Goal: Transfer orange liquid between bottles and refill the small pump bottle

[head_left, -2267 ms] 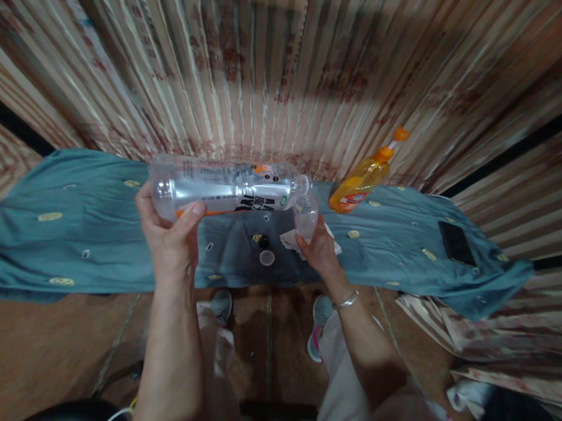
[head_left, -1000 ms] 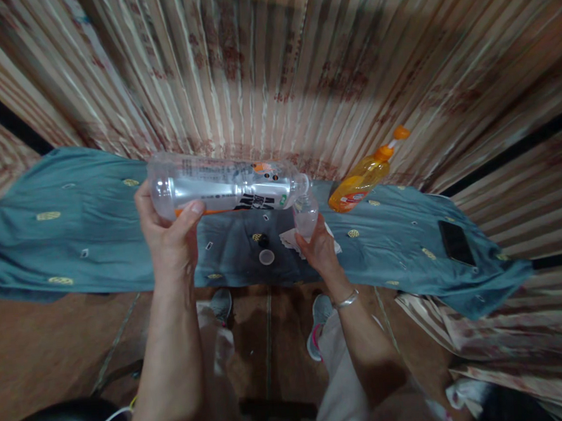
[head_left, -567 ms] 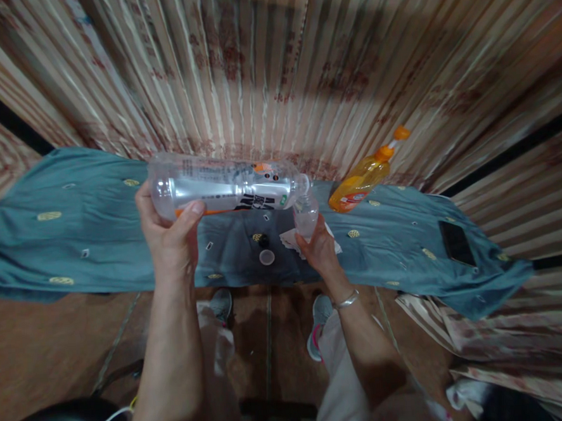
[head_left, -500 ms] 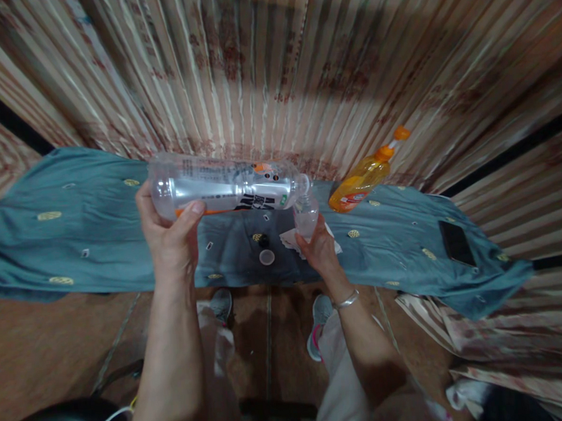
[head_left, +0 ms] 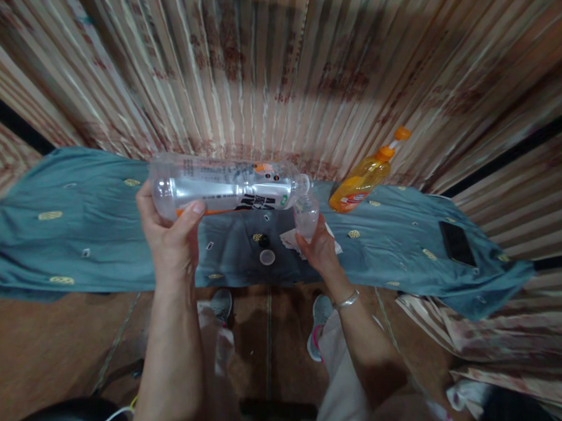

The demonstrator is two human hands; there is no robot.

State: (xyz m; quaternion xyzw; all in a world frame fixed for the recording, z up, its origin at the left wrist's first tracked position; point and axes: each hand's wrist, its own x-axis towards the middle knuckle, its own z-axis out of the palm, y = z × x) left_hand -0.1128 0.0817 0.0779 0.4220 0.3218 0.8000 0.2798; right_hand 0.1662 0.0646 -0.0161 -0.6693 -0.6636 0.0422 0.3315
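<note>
My left hand (head_left: 170, 233) is closed round the base of a large clear plastic bottle (head_left: 222, 187) with a silver, black and orange label. The bottle lies nearly level in the air, its neck pointing right. Just under its mouth is the top of a small clear bottle (head_left: 306, 218), which my right hand (head_left: 319, 246) grips from the right side. The two mouths meet or nearly meet; I cannot tell which. Behind the right hand a white tissue (head_left: 290, 240) lies on the cloth. A small dark cap (head_left: 264, 240) and a round clear lid (head_left: 267, 257) are nearby.
A teal patterned cloth (head_left: 107, 246) covers the narrow table. An orange dish soap bottle (head_left: 360, 183) with a pump top stands at the back right. A black phone (head_left: 457, 243) lies at the right end. A pleated curtain (head_left: 254, 79) hangs behind the table.
</note>
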